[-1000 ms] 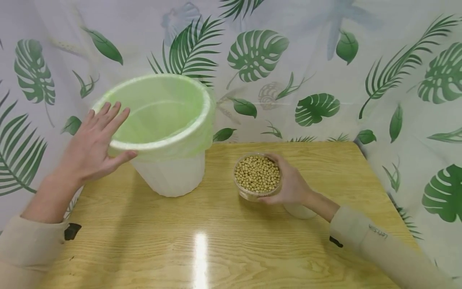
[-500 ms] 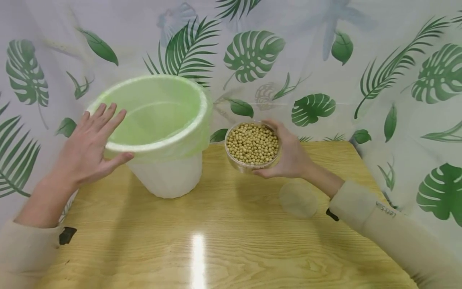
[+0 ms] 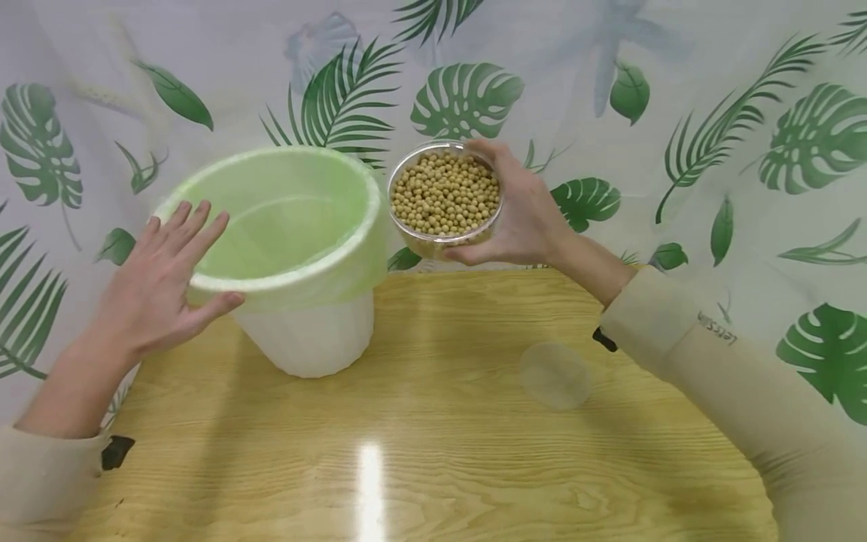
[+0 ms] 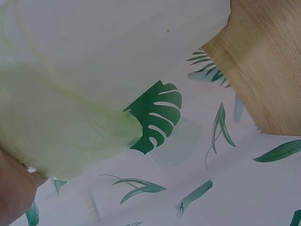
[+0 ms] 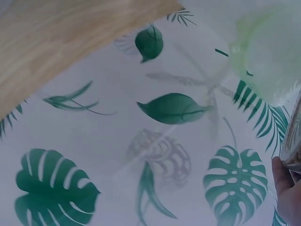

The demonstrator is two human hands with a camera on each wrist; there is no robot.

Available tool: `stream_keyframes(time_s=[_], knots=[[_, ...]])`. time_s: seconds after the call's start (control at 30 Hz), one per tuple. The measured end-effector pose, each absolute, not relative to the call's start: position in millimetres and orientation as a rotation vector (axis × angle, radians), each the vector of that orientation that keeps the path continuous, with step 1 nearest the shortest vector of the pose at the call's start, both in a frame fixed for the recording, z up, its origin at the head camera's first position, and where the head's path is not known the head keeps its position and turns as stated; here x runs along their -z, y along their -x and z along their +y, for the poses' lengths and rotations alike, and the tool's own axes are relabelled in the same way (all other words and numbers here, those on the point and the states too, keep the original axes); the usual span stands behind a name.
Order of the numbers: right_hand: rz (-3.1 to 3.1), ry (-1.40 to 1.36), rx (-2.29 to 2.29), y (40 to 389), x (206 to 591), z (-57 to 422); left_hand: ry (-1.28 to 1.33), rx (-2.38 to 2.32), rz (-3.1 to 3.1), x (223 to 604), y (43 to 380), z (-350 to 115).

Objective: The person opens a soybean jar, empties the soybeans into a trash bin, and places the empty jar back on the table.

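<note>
- the right hand [image 3: 524, 211] is seen wrapped around one side of a clear bowl [image 3: 425, 245], which is held off the table [image 3: 460, 459].
- the bowl is filled with round, yellowish beans [image 3: 443, 194]; none are seen spilled.
- over the last second, the bowl has been lifted higher and brought just beside the right side of a white bin [image 3: 314, 339]; whether they touch cannot be told.
- the carry is therefore judged well along, with the beans kept in the bowl so far.
- the bin is lined with a pale green bag [image 3: 291, 226], folded over its rim.
- the left hand [image 3: 159, 278] is kept at the bin's left side, fingers straight and spread wide, nothing gripped.
- a round, see-through disc [image 3: 555, 376] is left lying on the table, below the raised right arm.
</note>
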State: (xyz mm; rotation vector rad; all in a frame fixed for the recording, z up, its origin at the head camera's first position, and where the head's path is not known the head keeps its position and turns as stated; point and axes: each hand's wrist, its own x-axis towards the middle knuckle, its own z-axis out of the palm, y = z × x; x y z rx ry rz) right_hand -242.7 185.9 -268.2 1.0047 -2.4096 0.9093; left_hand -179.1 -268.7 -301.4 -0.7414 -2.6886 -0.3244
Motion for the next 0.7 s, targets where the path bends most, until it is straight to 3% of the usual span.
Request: stream_keyframes(time_s=[0.33, 0.7], knots=[[-2.502, -0.993, -0.684, 264, 228, 151, 0.748, 0.272, -2.700, 298, 178, -268], [-2.550, -1.081, -0.476, 278, 208, 111, 0.730, 0.151, -2.757, 295, 177, -269]])
